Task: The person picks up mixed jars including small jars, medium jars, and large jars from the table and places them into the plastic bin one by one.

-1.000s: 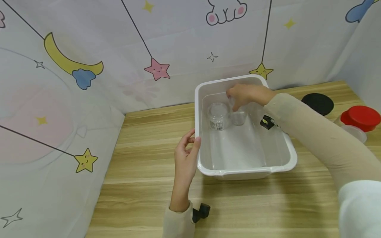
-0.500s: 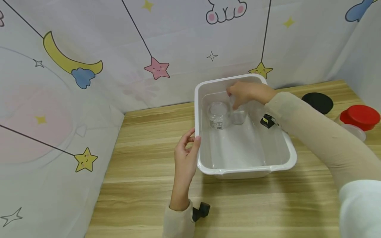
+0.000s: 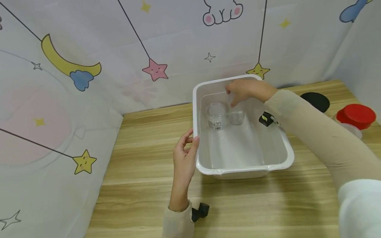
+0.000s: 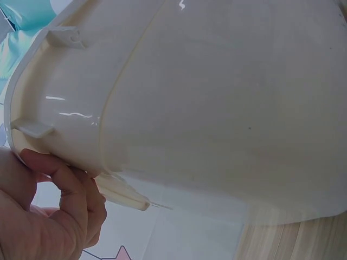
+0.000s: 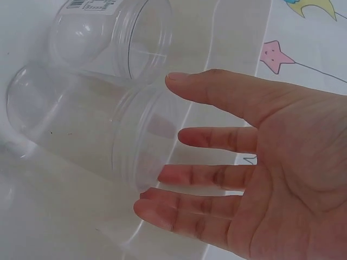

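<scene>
A white plastic tub [image 3: 238,148] stands on the wooden table. My left hand [image 3: 185,158] holds its left rim; in the left wrist view, the left hand [image 4: 54,203] has its thumb and curled fingers at the rim. Two clear jars stand side by side at the far end inside the tub. The left jar [image 3: 215,116] bears a printed label. Above the right jar [image 3: 237,117] is my right hand [image 3: 247,90]. In the right wrist view, the right hand [image 5: 238,157] has straight, spread fingers around that jar's open mouth [image 5: 149,143], some fingertips seeming to touch it.
To the right of the tub lie a black disc [image 3: 315,101], a red lid [image 3: 358,115] on a partly hidden container, and a clear lid [image 3: 352,129]. A patterned cloth [image 3: 175,39] hangs close behind the tub.
My right hand has risen very slightly at the right jar's mouth. The left hand keeps its hold on the tub's rim, and the jars stay in place.
</scene>
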{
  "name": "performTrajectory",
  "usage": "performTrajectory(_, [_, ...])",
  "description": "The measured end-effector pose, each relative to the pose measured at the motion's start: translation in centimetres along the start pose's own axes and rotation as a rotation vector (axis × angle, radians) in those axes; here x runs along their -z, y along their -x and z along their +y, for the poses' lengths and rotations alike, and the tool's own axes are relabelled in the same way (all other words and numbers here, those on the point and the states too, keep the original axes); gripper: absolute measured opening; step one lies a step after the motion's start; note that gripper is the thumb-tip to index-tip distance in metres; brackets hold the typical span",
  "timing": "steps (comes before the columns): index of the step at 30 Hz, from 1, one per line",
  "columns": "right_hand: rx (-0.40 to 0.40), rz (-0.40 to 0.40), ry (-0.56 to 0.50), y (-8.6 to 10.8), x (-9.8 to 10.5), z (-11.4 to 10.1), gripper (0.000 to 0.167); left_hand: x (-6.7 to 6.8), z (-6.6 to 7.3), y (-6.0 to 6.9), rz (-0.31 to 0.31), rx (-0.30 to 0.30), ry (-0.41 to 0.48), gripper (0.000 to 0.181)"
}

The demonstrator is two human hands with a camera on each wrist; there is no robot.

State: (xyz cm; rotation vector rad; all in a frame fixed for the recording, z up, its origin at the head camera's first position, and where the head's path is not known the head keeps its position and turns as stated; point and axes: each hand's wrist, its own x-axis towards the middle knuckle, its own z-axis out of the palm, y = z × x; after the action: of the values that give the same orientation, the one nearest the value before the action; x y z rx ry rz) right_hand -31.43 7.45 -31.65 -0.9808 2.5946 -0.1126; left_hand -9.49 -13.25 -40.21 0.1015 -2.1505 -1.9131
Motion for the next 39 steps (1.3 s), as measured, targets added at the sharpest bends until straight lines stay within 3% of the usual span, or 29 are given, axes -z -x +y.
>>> performTrajectory(20, [0.026,0.062,-0.051,1.4,2.1,-0.3,0.049,-0.1,-0.1,-0.1,0.013,-0.005,-0.011,0.037])
performTrajectory(39, [0.015,0.113,-0.037,2.4,3.4,1.1,0.047,-0.1,-0.1,0.0,0.005,-0.008,0.012,0.038])
